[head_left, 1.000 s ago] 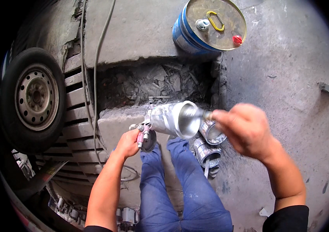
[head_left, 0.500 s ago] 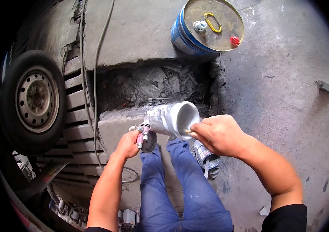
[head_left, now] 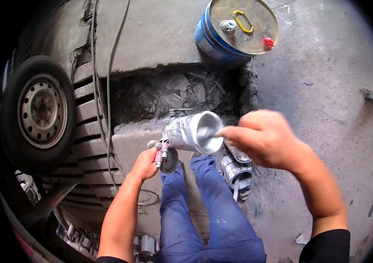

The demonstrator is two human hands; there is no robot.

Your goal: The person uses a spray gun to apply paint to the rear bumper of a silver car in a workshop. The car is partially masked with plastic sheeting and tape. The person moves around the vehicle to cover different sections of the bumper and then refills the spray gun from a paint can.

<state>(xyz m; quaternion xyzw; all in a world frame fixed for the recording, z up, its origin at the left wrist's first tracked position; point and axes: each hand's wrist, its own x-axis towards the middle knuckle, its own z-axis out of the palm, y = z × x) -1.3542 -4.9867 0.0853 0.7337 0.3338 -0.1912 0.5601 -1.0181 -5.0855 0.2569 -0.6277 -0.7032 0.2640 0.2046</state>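
My left hand (head_left: 145,164) is closed around a spray gun (head_left: 162,154) with pinkish fittings. Joined to it or held with it is a paint-smeared silver cup (head_left: 181,133), tipped so that its open mouth faces right; how they connect is hidden. A dark round lid (head_left: 169,161) hangs beside the gun. My right hand (head_left: 261,138) pinches at the cup's mouth, its fingertips just at the rim. A thin thing between those fingers reaches into the cup, too small and blurred to name. Pale wet paint coats the cup's inside.
Below my right hand, paint-smeared cans (head_left: 235,172) stand by my feet, one holding a flat stick (head_left: 236,189). A rubble-filled pit (head_left: 169,94) lies ahead, with a blue drum (head_left: 243,33) beyond. A wheel (head_left: 39,114) and hoses (head_left: 109,87) are at left.
My right hand has drawn up and to the right, from inside the cup's mouth to its rim. The cup has shifted slightly left and up. More of the cans shows.
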